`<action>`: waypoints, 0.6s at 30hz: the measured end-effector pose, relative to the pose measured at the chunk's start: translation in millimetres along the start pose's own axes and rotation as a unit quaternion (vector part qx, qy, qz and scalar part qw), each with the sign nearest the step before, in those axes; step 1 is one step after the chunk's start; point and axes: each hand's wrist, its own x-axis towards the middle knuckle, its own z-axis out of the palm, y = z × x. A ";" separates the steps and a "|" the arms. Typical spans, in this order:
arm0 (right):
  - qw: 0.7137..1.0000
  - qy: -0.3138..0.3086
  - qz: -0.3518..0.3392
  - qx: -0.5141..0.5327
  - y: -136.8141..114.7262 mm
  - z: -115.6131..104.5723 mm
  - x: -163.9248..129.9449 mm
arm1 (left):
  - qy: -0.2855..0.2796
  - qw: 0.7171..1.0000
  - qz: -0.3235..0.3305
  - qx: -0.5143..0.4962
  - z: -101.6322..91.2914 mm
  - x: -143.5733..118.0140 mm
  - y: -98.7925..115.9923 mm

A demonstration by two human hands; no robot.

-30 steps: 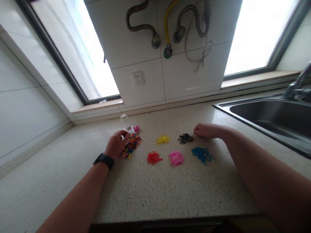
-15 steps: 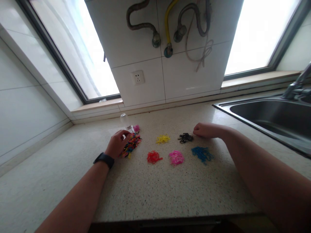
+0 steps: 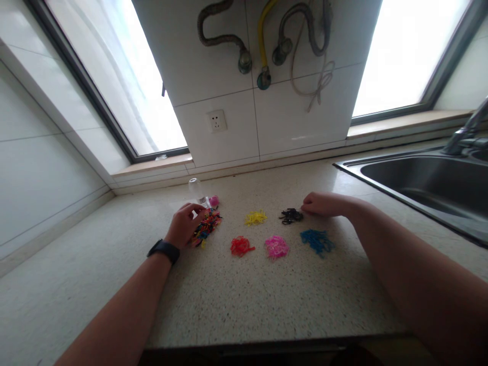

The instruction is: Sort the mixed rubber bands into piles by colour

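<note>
Small rubber bands lie on the counter in piles. My left hand [image 3: 185, 223], a dark watch on its wrist, rests at the mixed-colour pile [image 3: 208, 223], with thumb and forefinger apart over its edge. My right hand [image 3: 315, 204] is closed in a pinch just right of the black pile [image 3: 292, 216]; its fingertips and anything in them are too small to make out. Between my hands sits the yellow pile [image 3: 255, 218]. Nearer to me are the red pile [image 3: 241, 246], the pink pile [image 3: 277, 247] and the blue pile [image 3: 317, 241].
Behind the mixed pile are a clear plastic cup [image 3: 194, 187] and a small pink object [image 3: 214, 201]. A steel sink [image 3: 351, 166] with a faucet [image 3: 459, 140] is at the right. The tiled wall holds a socket [image 3: 216, 121] and hanging hoses [image 3: 263, 40].
My right hand has shifted very slightly left, toward the black pile. My left hand stays at the mixed pile, and the piles look the same.
</note>
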 end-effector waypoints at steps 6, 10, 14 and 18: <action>1.000 0.011 -0.015 -0.006 0.5 -0.4 -1.1 | -0.001 0.999 -0.038 -0.003 -1.6 -1.0 2.8; 1.000 0.019 -0.019 -0.014 3.2 0.9 1.6 | -0.002 0.999 -0.045 -0.006 -1.6 -0.9 3.0; 0.999 0.021 -0.022 -0.024 5.7 2.3 4.6 | 0.000 0.999 -0.043 -0.005 -1.7 -0.7 3.3; 0.999 0.027 -0.023 -0.031 4.3 1.6 3.3 | -0.002 0.999 -0.044 -0.004 -1.8 -1.3 3.8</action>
